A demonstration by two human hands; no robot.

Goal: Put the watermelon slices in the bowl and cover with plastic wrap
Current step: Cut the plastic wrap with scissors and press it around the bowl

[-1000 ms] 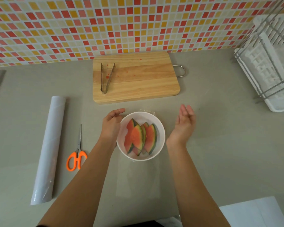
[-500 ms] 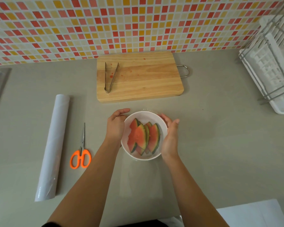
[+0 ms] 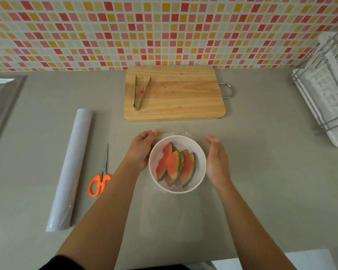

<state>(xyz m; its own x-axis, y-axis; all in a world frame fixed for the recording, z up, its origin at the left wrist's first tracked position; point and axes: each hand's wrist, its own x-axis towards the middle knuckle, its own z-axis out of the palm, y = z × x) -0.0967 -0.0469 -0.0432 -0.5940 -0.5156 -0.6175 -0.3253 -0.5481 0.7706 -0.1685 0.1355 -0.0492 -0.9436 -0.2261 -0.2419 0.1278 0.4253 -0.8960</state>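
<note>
Centre frame, left hand cupped against a bowl of watermelon slices, right hand open beside it; loose plastic wrap could bunch or slip

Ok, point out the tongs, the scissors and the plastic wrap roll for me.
tongs [image 3: 140, 94]: head view, on the right arm of the tongs, lying on the cutting board.
scissors [image 3: 98, 185]: head view, on the orange handles.
plastic wrap roll [image 3: 71, 168]: head view, on the middle of the white tube.
</note>
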